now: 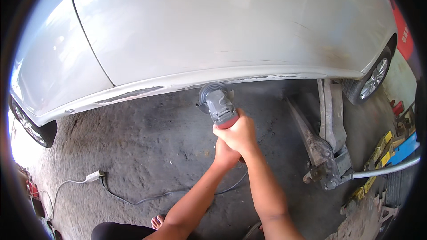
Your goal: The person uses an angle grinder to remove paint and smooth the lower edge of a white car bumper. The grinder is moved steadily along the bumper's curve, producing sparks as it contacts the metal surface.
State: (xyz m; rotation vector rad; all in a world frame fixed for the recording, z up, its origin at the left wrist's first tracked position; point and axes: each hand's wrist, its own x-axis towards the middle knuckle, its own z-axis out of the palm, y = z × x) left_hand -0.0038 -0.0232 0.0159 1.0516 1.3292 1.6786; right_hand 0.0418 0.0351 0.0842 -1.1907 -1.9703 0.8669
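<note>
Both my hands grip the red handle of a grey angle grinder (216,102). My right hand (239,134) wraps the handle on top, and my left hand (223,155) holds it just below. The grinder's head presses against the lower sill (147,90) of a silver car (200,26), where paint is worn off in dark patches. The disc itself is hidden behind the grey guard.
A metal floor jack (327,146) with a long handle lies under the car at the right. The grinder's black cable (147,198) runs across the concrete floor to a white plug strip (93,177). Car wheels sit at far left (31,129) and right (373,80).
</note>
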